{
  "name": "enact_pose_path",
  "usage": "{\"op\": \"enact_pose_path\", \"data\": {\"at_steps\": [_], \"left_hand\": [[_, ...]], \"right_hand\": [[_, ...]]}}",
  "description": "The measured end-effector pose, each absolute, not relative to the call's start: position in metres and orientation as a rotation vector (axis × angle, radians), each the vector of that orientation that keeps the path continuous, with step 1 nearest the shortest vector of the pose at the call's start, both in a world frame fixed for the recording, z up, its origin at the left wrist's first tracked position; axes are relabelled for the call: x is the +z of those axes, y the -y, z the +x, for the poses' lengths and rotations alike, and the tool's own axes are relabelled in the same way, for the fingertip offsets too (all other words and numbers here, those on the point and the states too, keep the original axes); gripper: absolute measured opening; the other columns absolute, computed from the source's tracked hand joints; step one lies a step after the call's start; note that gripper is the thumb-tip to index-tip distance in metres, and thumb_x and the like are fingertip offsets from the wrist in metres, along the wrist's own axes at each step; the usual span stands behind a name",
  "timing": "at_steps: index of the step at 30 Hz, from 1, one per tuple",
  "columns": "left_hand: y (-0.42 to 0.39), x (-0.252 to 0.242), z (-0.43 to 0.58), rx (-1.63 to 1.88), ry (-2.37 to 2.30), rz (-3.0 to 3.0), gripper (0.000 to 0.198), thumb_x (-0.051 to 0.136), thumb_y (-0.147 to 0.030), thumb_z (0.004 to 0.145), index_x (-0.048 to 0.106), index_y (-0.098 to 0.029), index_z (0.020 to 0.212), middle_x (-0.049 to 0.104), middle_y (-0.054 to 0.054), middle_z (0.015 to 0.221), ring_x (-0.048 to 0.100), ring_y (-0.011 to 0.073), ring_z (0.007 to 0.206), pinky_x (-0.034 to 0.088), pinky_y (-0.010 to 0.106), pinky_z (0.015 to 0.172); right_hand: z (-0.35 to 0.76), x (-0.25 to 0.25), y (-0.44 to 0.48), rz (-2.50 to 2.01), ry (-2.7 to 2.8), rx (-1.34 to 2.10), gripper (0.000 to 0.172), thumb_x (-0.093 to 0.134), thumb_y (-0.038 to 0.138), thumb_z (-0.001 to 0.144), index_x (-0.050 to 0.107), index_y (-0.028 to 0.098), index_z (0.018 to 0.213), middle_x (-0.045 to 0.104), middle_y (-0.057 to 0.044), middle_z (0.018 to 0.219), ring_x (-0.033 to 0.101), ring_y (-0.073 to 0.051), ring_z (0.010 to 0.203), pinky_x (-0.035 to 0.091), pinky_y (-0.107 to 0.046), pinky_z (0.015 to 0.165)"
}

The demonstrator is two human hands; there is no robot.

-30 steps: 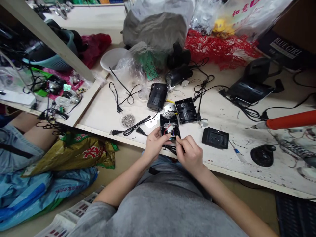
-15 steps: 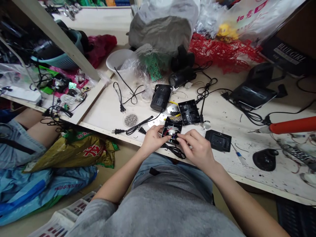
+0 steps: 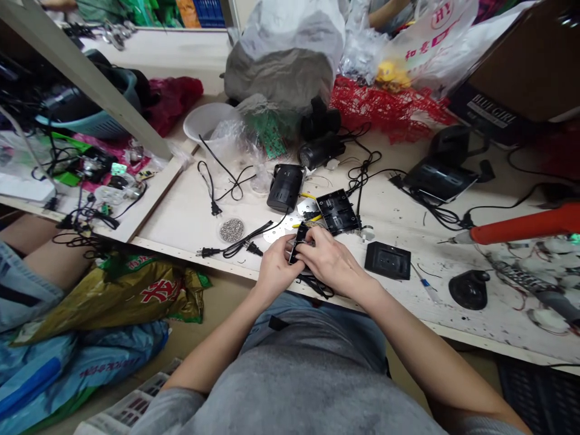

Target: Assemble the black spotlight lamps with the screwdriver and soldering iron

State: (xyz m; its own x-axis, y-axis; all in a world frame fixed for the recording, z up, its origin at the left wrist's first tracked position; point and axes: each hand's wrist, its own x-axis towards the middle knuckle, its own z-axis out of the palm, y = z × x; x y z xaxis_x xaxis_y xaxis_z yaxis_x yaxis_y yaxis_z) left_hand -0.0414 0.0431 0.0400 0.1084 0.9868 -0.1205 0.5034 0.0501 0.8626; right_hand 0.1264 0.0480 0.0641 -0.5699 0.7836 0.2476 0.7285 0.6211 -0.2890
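Observation:
My left hand [image 3: 277, 267] grips the near-left side of a small black plastic housing [image 3: 296, 243], fingers closed around its edge. Bent over the same housing is my right hand [image 3: 330, 261], its fingertips pressed in at the top and covering most of the inside. Just beyond lies an open black housing shell [image 3: 338, 211], and to its left rests a black rounded housing [image 3: 285, 186]. Yellow handles [image 3: 312, 221] of a tool show between them. A black cord [image 3: 317, 286] is coiled under my hands at the table edge.
A dish of small screws [image 3: 231, 229] and a plugged cord [image 3: 211, 251] are at left. To the right lie a black rectangular cover [image 3: 388, 260], a black round base [image 3: 469, 289] and a red-handled tool [image 3: 525, 223] with a thin tip. A white tub [image 3: 209, 121] stands behind.
My right hand has moved in from the housing's right side to over its top, hiding the wires inside. The housing is now tilted. The camera view has shifted slightly.

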Motion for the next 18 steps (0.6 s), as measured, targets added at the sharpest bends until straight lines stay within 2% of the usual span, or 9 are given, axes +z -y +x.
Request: {"op": "enact_pose_path", "data": {"at_steps": [3,6,9,12,15,18], "left_hand": [[-0.039,0.035,-0.040,0.828,-1.516,1.624,0.054,0.070,-0.018,0.072,0.060,-0.018,0.125,0.071,0.006,0.105,0.064,0.0154,0.078,0.056,0.029,0.072],[-0.034,0.031,-0.038,0.930,-1.524,1.688,0.047,0.070,-0.019,0.074,0.058,-0.018,0.120,0.067,0.005,0.103,0.060,0.0129,0.072,0.055,0.026,0.066],[-0.030,0.026,-0.038,1.038,-1.485,1.754,0.026,0.067,-0.020,0.080,0.060,-0.019,0.106,0.062,0.004,0.098,0.059,0.0125,0.073,0.054,0.023,0.060],[-0.027,0.023,-0.040,1.102,-1.372,1.845,0.005,0.064,-0.022,0.088,0.064,-0.020,0.092,0.058,0.006,0.101,0.062,0.0152,0.086,0.057,0.022,0.061],[-0.026,0.021,-0.043,1.140,-1.318,1.908,0.009,0.064,-0.026,0.092,0.069,-0.020,0.089,0.057,0.008,0.106,0.064,0.0173,0.094,0.059,0.024,0.064],[-0.025,0.022,-0.046,1.145,-1.328,1.949,0.014,0.061,-0.027,0.095,0.072,-0.020,0.091,0.059,0.009,0.106,0.065,0.0191,0.099,0.060,0.029,0.076]], "right_hand": [[0.130,0.063,-0.049,-1.196,2.419,0.280,0.026,0.046,0.027,0.103,0.062,0.015,0.085,0.049,-0.009,0.094,0.048,-0.020,0.085,0.046,-0.031,0.069],[0.132,0.059,-0.049,-1.172,2.359,0.303,0.020,0.049,0.020,0.100,0.059,0.016,0.084,0.050,-0.010,0.094,0.049,-0.020,0.084,0.049,-0.033,0.071],[0.133,0.053,-0.047,-1.129,2.330,0.271,0.017,0.048,0.015,0.098,0.059,0.016,0.085,0.051,-0.010,0.096,0.050,-0.021,0.086,0.051,-0.034,0.072],[0.134,0.048,-0.045,-1.091,2.315,0.179,0.018,0.047,0.012,0.099,0.060,0.017,0.086,0.054,-0.011,0.098,0.052,-0.021,0.091,0.052,-0.033,0.073],[0.133,0.042,-0.041,-1.064,2.269,0.092,0.019,0.047,0.011,0.099,0.062,0.017,0.089,0.056,-0.011,0.099,0.052,-0.021,0.092,0.052,-0.032,0.074],[0.132,0.038,-0.039,-1.069,2.222,0.048,0.019,0.046,0.009,0.098,0.063,0.015,0.094,0.056,-0.011,0.098,0.050,-0.021,0.089,0.052,-0.032,0.074]]}}
